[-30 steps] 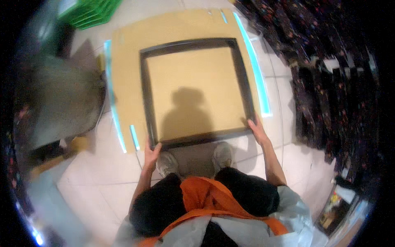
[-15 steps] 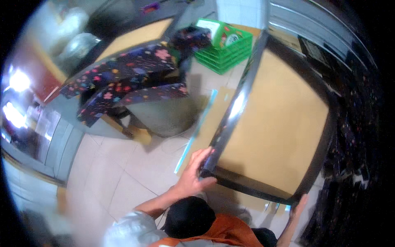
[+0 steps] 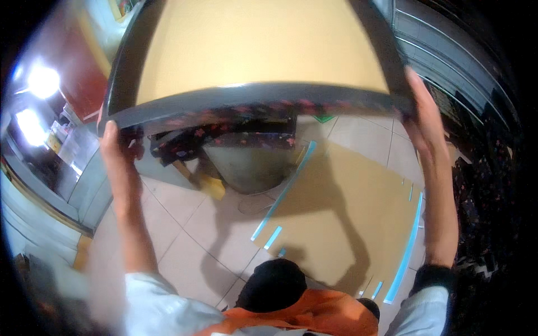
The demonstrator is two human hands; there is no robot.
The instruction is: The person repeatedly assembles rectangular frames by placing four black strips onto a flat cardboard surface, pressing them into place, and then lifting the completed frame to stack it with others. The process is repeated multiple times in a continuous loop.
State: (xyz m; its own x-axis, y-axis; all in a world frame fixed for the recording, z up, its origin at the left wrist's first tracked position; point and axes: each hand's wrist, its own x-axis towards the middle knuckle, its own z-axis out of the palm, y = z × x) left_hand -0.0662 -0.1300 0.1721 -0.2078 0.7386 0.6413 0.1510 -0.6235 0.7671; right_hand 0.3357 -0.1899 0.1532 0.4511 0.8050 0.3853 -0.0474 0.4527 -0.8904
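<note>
A large panel [image 3: 258, 50] with a tan face and a wide black border is raised in front of me. Its near side edge shows dark floral fabric. My left hand [image 3: 115, 148] grips the near left corner, thumb over the border and the other fingers mostly behind. At the near right corner, my right hand [image 3: 424, 115] is closed around the panel's edge. Below lies a flat brown cardboard sheet [image 3: 358, 190] with light-blue tape strips along its edges, and the shadow of my arms and the panel falls across it.
Dark floral fabric pieces [image 3: 185, 140] lie over a rounded grey object [image 3: 246, 165] beyond the cardboard. A sliver of green crate [image 3: 325, 118] shows under the panel. On the right are a ribbed metal shutter [image 3: 448, 61] and dark floral material [image 3: 482, 207].
The panel has been lifted from over the cardboard and turned, and now fills the top middle. Both arms are stretched forward; my left hand moved left and up, my right hand up.
</note>
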